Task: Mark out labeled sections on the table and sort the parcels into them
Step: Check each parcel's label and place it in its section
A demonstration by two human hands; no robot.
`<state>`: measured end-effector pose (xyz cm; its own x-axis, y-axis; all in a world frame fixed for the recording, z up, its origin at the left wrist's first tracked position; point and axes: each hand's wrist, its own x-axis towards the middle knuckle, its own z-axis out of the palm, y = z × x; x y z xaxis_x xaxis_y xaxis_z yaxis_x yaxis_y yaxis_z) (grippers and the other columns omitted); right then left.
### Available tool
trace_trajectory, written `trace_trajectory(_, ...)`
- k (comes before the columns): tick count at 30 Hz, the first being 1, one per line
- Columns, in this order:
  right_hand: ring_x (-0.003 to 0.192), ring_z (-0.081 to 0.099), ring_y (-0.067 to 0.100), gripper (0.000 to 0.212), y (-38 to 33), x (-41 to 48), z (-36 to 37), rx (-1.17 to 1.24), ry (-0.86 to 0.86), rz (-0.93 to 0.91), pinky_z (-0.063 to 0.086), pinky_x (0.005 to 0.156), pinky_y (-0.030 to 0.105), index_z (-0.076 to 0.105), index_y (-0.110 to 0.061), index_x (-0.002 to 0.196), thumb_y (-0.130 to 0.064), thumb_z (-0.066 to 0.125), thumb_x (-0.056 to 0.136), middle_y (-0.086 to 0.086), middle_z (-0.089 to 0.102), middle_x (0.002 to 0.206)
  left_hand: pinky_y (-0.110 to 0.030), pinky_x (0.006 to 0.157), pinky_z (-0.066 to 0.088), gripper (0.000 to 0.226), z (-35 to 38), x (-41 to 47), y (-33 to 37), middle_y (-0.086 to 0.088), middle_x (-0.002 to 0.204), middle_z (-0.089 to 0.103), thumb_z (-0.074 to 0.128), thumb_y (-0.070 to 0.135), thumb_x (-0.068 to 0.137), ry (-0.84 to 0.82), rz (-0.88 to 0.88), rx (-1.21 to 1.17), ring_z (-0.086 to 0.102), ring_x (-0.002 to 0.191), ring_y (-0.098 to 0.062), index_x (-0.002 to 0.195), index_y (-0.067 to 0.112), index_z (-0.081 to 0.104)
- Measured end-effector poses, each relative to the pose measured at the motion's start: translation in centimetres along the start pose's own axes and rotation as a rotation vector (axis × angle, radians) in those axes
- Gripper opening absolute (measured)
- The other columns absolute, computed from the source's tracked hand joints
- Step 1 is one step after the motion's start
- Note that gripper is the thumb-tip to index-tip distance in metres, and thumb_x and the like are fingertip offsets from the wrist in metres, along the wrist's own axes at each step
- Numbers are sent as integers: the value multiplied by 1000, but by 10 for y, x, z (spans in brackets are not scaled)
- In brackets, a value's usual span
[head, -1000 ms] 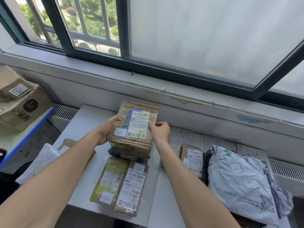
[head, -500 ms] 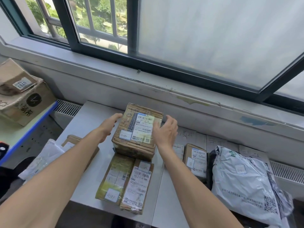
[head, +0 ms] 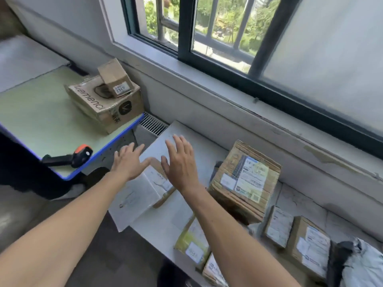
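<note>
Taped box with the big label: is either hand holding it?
No, the left hand and right hand are open, well left of the taped box.

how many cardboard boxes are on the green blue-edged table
2: a large brown cardboard box at the green table's far corner by the wall, and a small brown cardboard box resting tilted on top of it. More could hide behind them.

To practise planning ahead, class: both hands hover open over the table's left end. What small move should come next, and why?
Probably lower both onto the white parcel and take it: left hand and right hand hover open, empty, above it.
</note>
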<state>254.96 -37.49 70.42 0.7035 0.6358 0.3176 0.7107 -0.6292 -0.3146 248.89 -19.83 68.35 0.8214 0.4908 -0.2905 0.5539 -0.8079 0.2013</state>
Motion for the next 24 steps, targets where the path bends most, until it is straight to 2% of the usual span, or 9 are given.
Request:
trace_trajectory(4,135,42,35,50,-26,-8,49,1,-151,24,36,111,45,50,-10,138,-31,58,93,15,48,144,-54,118,17,76,19,-7,-56,-11,163,15,45,58,94,-77,-176,-70,14,148,-34,157,24,18)
trace_trajectory(8,121,52,34,54,-40,-23,90,-21,-318,35,45,102,42,53,-10,132,-30,65,83,13,56,133,-52,112,28,83,48,-24,-97,-12,160,19,56,53,91,-170,-324,-164,23,143,-38,157,21,17)
trace_trajectory(11,113,56,35,65,-44,-35,108,-82,-465,36,43,97,41,42,-8,145,-30,62,87,16,60,124,-47,109,37,92,68,-31,-113,-15,158,24,67,43,87,-231,-460,-401,33,139,-40,157,17,13)
trace_trajectory(13,115,54,34,62,-44,-37,113,-47,-542,85,39,99,40,32,-9,150,-26,55,94,15,58,126,-44,107,40,93,74,-32,-116,-15,157,29,72,32,85,-197,-552,-572,37,139,-36,157,14,15)
trace_trajectory(16,120,54,32,50,-45,-34,111,148,-540,323,43,97,41,40,-13,144,-19,50,95,11,58,131,-46,103,46,90,75,-28,-118,-12,154,36,77,20,84,-74,-681,-810,45,133,-34,155,16,23)
trace_trajectory(18,119,57,30,43,-44,-29,108,355,-567,533,46,95,39,51,-13,136,-15,50,94,9,61,130,-52,101,47,90,72,-25,-115,-12,152,39,78,19,83,-58,-730,-936,50,128,-35,155,19,24)
trace_trajectory(20,111,62,29,37,-40,-22,103,571,-589,715,50,93,37,60,-11,128,-14,54,92,9,66,122,-50,104,45,86,68,-24,-110,-11,152,39,77,21,83,-74,-708,-947,47,131,-34,153,18,27)
trace_trajectory(24,92,63,23,21,-27,-5,79,782,-487,800,53,81,37,66,-10,112,-17,60,93,3,67,103,-38,92,47,65,54,-18,-96,-7,136,57,78,24,81,-1,-636,-986,56,119,-28,138,13,50)
